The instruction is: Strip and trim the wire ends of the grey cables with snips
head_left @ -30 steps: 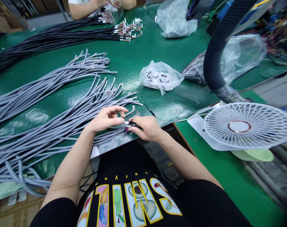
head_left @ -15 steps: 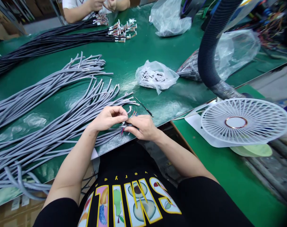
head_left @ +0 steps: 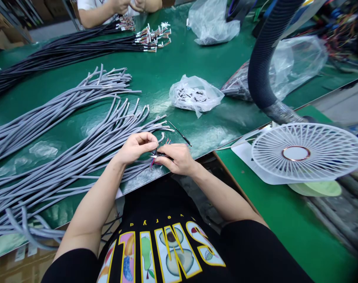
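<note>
Your left hand (head_left: 140, 147): grip pinched, contents hidden; right hand (head_left: 177, 158): closed round small pointed tool (head_left: 154, 156); seemingly outstanding: many grey cables (head_left: 90, 148).

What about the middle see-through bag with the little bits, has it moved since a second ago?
No. The bag sits in the same spot on the green table, right of the gray cables; only the whole view shifted.

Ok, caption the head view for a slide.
Left hand and right hand close together by coloured wires and grey cables, plastic bags farther back on the green table.
</note>
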The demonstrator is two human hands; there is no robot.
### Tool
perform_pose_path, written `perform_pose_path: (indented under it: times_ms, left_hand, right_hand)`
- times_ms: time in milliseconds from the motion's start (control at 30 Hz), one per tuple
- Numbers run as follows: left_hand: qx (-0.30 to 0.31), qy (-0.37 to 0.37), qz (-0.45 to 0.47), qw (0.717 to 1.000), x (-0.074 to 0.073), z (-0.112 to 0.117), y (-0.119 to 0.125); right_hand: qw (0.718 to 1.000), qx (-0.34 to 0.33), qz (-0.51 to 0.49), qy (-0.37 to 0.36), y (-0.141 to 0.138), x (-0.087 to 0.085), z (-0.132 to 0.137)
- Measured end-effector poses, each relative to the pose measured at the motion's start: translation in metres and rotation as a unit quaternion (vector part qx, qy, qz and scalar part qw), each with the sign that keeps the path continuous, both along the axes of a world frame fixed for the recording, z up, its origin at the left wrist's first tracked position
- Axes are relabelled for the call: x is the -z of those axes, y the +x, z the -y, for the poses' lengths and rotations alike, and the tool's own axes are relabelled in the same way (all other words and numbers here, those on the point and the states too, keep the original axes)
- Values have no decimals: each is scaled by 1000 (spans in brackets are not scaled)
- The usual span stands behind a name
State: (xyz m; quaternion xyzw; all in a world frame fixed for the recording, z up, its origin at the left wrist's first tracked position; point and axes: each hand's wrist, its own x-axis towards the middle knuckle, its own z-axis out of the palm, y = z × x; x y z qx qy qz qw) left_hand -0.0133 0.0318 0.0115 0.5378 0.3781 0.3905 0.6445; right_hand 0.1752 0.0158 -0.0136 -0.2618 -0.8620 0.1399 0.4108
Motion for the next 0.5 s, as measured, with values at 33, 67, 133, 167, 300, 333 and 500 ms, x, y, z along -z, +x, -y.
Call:
perform_pose_path:
  times_ms: [33,67,133,167,300,333,500]
  left_hand:
    - [-2,-4,3,1000,1,0,0]
    - [-5,-8,6,1000,2,0,1]
    - [-10,-14,13,1000,4,0,2]
    - [-12,-17,17,1000,5,0,2]
    - [-17,-34,31,999,6,-1,4]
    - [-18,-39,34,999,6,-1,5]
    - [-23,-59,45,997,4,-1,8]
  right_hand:
    - [1000,2,-2,-2,0,1,0]
    - [1000,4,-2,-5,0,1,0]
    - [1000,6,-3,-10,-1,2,1]
    - [1000,6,-5,-10,-1,2,1]
    - [1000,5,-23,-4,-1,2,1]
    - [1000,5,-25,-5,-1,2,0]
    - [1000,3,-22,-12,0,3,0]
